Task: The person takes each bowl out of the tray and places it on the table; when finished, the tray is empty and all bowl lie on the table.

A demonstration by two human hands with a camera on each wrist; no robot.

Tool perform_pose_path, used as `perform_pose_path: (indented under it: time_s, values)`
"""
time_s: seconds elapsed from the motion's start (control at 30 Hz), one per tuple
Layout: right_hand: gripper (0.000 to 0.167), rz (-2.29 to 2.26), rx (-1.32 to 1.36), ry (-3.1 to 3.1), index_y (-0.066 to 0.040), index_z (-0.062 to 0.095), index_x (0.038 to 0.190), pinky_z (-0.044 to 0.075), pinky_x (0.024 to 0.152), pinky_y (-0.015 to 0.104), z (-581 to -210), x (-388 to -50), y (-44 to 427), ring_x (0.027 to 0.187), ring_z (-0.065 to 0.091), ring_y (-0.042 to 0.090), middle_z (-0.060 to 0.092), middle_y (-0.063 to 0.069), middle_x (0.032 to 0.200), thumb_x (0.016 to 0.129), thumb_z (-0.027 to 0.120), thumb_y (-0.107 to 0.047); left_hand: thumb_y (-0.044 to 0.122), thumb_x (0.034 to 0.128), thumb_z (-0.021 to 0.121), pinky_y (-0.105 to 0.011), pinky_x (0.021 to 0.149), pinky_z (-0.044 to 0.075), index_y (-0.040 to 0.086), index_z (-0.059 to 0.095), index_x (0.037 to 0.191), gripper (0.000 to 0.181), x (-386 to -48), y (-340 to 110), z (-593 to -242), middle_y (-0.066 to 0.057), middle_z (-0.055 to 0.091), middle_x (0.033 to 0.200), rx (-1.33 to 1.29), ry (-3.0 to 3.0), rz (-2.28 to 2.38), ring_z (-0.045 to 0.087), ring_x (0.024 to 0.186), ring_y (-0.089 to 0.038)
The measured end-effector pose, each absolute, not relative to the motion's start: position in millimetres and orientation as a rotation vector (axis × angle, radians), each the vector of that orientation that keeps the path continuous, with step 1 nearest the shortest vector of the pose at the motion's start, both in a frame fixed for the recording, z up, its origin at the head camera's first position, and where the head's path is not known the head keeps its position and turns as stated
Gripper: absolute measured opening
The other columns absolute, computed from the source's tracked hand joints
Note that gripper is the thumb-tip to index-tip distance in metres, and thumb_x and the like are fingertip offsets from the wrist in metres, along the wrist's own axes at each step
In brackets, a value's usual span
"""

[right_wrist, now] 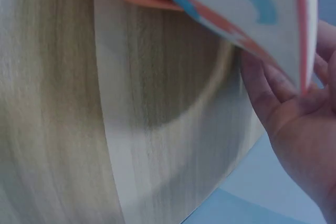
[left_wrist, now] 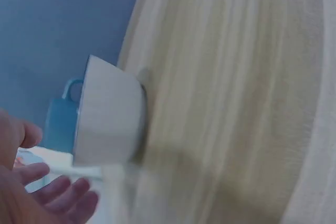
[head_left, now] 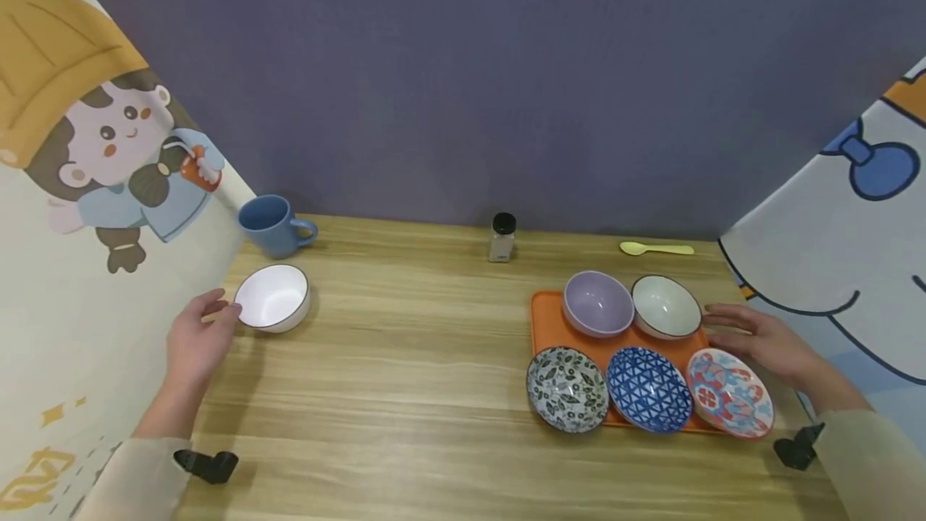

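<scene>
Evidently both sides of the desk (head_left: 405, 376) are in use; tray (head_left: 546, 332) serves as landmark. White bowl (head_left: 272, 298) sits upright, well left of the tray. Left grip (head_left: 201, 336) is on the bowl's side away from the tray: thumb at or just beside the rim, fingers loosely extended, holding nothing. Key relation: bowl lies between left grip and tray, left grip much the nearer. Bowl round, no long axis; the tray's runs left to right.

Right grip (head_left: 770, 344) at the tray's right edge, fingers extended, clasping nothing visible. On the tray: purple bowl (head_left: 598, 304) back left, green bowl (head_left: 665, 308) back right, leaf bowl (head_left: 567, 390) front left, blue bowl (head_left: 649, 390) front middle, red dish (head_left: 731, 392) jutting past the front right.

Hard to make out: right fingertips partly hidden by the red dish in the right wrist view; contact with the tray cannot be told. Left wrist view blurred, white bowl's inside turned away.
</scene>
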State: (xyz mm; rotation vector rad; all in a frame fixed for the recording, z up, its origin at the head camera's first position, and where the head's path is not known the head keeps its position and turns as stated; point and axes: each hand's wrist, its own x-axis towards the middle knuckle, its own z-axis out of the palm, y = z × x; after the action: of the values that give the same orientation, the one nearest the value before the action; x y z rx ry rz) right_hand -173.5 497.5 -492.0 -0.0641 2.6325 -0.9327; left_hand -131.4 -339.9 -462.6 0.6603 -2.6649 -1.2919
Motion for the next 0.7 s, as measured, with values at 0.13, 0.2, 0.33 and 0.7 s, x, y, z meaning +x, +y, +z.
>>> perform_pose_path:
  time_s: [0.13, 0.2, 0.33, 0.7]
  values:
    - [0.070, -0.917, -0.080, 2.619, 0.000, 0.035, 0.156, 0.059, 0.083, 0.033, -493.5, -176.1, 499.2, 0.132, 0.046, 0.058, 0.045, 0.034, 0.150, 0.103, 0.062, -0.037, 0.028, 0.1033, 0.051, -0.016, 0.077, 0.044, 0.006, 0.051, 0.149, 0.051, -132.5, -324.6, -445.4, -0.017, 0.059, 0.142, 0.642, -2.502, -1.142, 0.061, 0.124, -0.032]
    - [0.069, -0.914, -0.086, 2.614, 0.000, 0.036, 0.156, 0.061, 0.081, 0.033, -494.8, -177.0, 500.1, 0.131, 0.046, 0.059, 0.044, 0.036, 0.150, 0.103, 0.062, -0.035, 0.026, 0.1021, 0.053, -0.013, 0.080, 0.044, 0.009, 0.057, 0.144, 0.045, -133.0, -313.4, -435.5, -0.010, 0.063, 0.135, 0.604, -2.412, -1.141, 0.063, 0.113, -0.016]
    - [0.067, -0.903, -0.094, 2.610, 0.000, 0.037, 0.155, 0.063, 0.082, 0.041, -498.1, -178.2, 500.7, 0.131, 0.046, 0.060, 0.044, 0.036, 0.151, 0.103, 0.063, -0.033, 0.018, 0.1018, 0.056, -0.006, 0.075, 0.051, 0.006, 0.063, 0.134, 0.036, -135.0, -282.7, -414.3, 0.004, 0.066, 0.114, 0.408, -2.305, -1.285, 0.062, 0.091, 0.006]
    - [0.067, -0.907, -0.091, 2.595, 0.005, 0.037, 0.154, 0.064, 0.084, 0.052, -499.4, -182.7, 497.2, 0.121, 0.059, 0.054, 0.046, 0.039, 0.146, 0.101, 0.065, -0.026, 0.016, 0.1056, 0.056, -0.039, 0.080, 0.066, 0.002, 0.054, 0.144, 0.041, -161.4, -171.7, -403.3, -0.023, 0.064, 0.123, -0.301, -2.652, -1.866, 0.073, 0.096, -0.026]
